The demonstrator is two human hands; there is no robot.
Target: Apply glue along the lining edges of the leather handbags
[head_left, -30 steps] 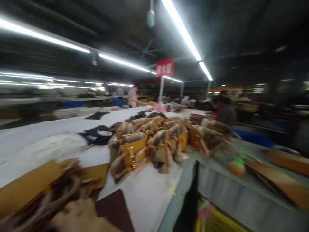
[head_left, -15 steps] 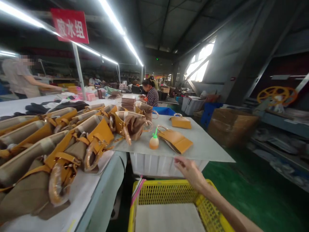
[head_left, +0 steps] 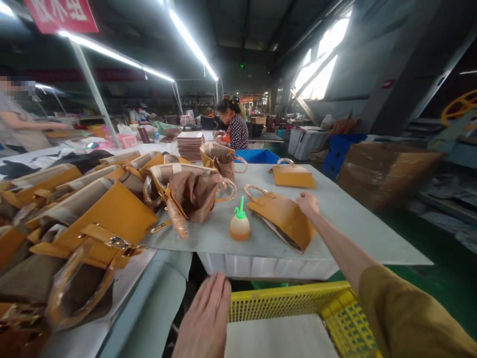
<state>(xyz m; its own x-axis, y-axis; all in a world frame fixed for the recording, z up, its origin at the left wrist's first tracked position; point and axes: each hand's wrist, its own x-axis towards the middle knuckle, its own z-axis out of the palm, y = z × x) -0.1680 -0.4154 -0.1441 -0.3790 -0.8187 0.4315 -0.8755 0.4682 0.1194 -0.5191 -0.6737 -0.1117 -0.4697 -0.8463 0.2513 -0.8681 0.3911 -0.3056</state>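
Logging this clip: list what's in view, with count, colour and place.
handled panels: two, tan, on the grey-green table
basket: one, yellow, front
bottle: one, green-topped, left of the nearer panel
bags: many, tan and brown, left to centre
board stack: one, brown, behind bags
table: one, grey-green, centre
bin: one, white, under table
tub: one, blue, beyond table
box: one, brown, right
sign: one, red, upper left
lights: several, white, overhead
window: one, white, upper right
co-workers: at least three, varied clothing, background
left hand: one, bare, at basket's left edge
right hand: one, bare, at nearer panel's right end

Smooth, leather-look tan panel (head_left: 282,215)
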